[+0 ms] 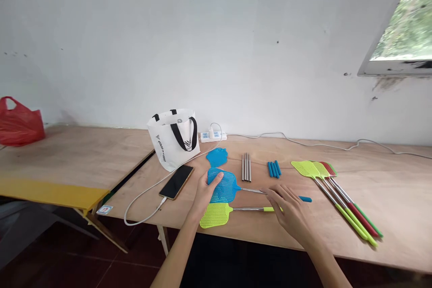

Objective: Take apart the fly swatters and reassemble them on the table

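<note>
A blue fly swatter point(223, 186) with a perforated head lies across the front of the table. My left hand point(203, 193) pinches the left edge of its head, thumb on top. My right hand point(286, 204) closes on its metal shaft, and the blue handle end point(305, 199) sticks out beyond. Just in front lies a yellow-green fly swatter point(215, 215), its handle partly under my right hand. Behind are loose blue swatter heads point(217, 156), several metal tubes point(246, 167) and several blue handle sleeves point(274, 169).
Several fly swatters point(347, 204) in yellow-green, red and green lie fanned out at the right. A phone point(176, 182) on a white cable, a white tote bag point(172, 141) and a power strip point(213, 136) are at the left. A red bag point(20, 121) sits on the other table.
</note>
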